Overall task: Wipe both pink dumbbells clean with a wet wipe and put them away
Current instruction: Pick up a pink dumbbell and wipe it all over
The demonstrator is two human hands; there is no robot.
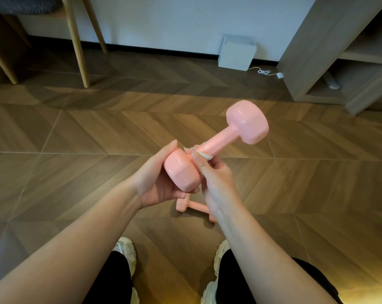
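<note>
head view: my left hand (161,183) curls round the near head of the pink dumbbell (247,121). my right hand (216,174) pinches the wet wipe (204,154) round the handle just beyond that head; the far head juts up-right. the second dumbbell (194,206) lies on the floor (76,132) under my wrists.

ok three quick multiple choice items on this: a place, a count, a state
1. Where does the second dumbbell lie? A) on a table B) on the floor below the hands C) in a bag
2. How many pink dumbbells show? A) three B) one C) two
3. What state is the wet wipe in? A) wrapped round the handle of the held dumbbell B) dropped on the floor C) in its pack
1 B: it lies under the wrists. 2 C: one held, one down. 3 A: the right hand grips it there; the left hand holds the near head.
</note>
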